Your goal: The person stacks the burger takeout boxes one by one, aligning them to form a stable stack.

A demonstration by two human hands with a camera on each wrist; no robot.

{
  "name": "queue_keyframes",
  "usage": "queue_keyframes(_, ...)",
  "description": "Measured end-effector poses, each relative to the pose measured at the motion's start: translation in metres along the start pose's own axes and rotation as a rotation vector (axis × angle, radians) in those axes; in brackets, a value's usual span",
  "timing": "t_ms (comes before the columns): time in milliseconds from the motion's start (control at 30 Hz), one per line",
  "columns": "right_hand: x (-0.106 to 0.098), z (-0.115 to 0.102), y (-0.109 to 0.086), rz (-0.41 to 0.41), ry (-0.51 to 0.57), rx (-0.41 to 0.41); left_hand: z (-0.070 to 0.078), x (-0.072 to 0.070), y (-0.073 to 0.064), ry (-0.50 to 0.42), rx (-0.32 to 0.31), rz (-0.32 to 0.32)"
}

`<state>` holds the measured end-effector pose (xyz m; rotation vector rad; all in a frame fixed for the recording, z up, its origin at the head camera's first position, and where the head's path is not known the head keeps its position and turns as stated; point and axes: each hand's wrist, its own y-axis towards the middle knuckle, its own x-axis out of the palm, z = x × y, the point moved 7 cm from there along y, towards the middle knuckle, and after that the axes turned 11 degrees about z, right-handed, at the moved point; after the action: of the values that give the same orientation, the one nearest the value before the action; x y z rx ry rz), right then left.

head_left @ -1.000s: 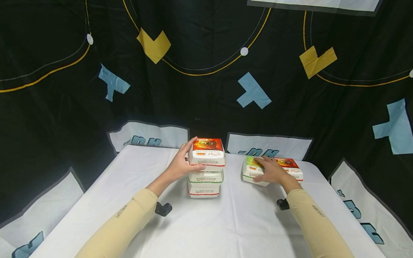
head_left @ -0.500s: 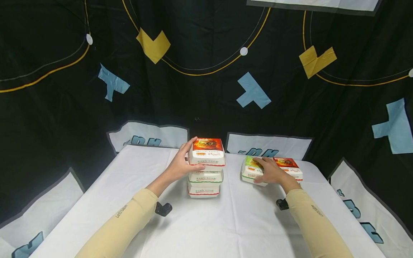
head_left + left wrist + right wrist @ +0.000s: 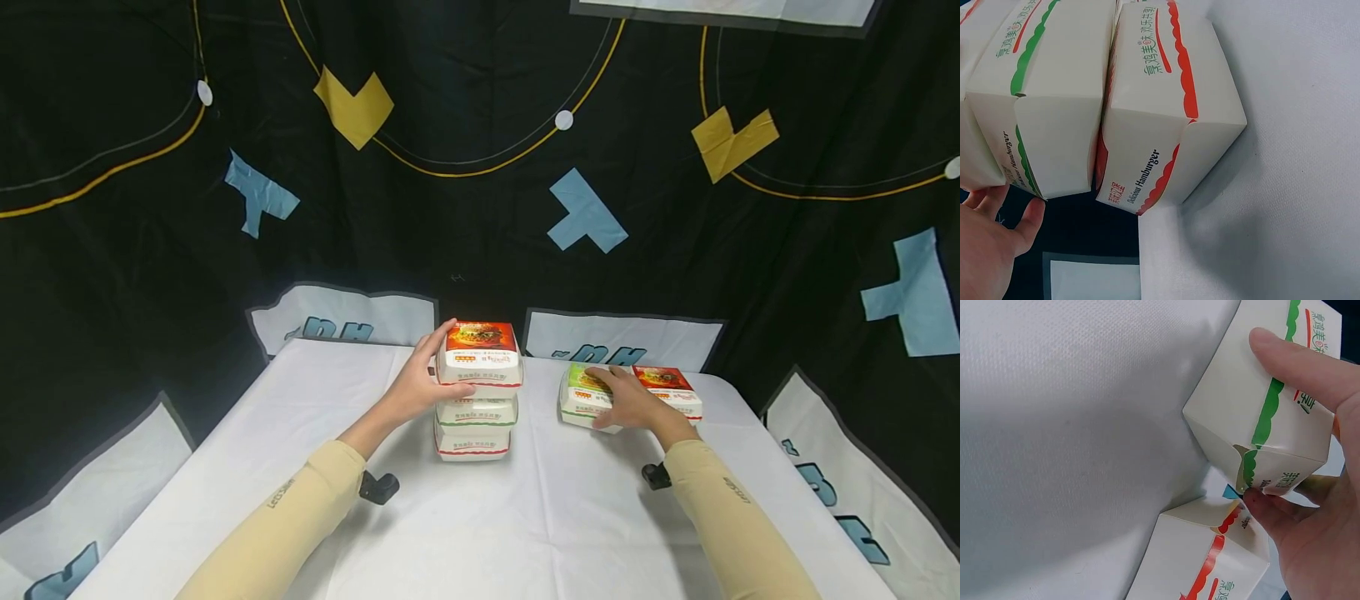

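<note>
Three hamburger boxes stand stacked on the white table. The top box (image 3: 480, 354) has a red lid, the middle box (image 3: 477, 410) green trim, the bottom box (image 3: 472, 444) red trim. My left hand (image 3: 418, 385) holds the top box by its left side, thumb across the front, fingers behind the corner. To the right, my right hand (image 3: 633, 400) grips a green-lidded hamburger box (image 3: 1260, 394), thumb on its front and fingers at the far side. Right beside it sits a red-lidded hamburger box (image 3: 666, 385), partly hidden by that hand; a narrow gap parts them in the right wrist view.
The white-covered table (image 3: 480, 533) spreads in front of the boxes, its far edge close behind them. A black curtain (image 3: 480, 242) with taped shapes hangs beyond. Black wrist mounts (image 3: 379, 488) stick out under both wrists.
The green-lidded box has shifted very slightly left under my right hand since a second ago. My left hand and the stack have stayed still.
</note>
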<state>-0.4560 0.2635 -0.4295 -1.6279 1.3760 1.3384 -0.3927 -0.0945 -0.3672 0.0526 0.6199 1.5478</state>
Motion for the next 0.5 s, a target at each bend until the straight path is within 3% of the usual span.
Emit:
queue_keyframes(133, -0.0005, 0.0005, -0.0004, -0.001, -0.005, 0.001, -0.0077, 0.0004, 0.0024, -0.003, 0.009, 0.007)
queue_keyframes(500, -0.0043, -0.0047, -0.0051, -0.003, 0.005, -0.005, -0.0076, -0.0007, 0.0024, 0.007, 0.019, 0.008)
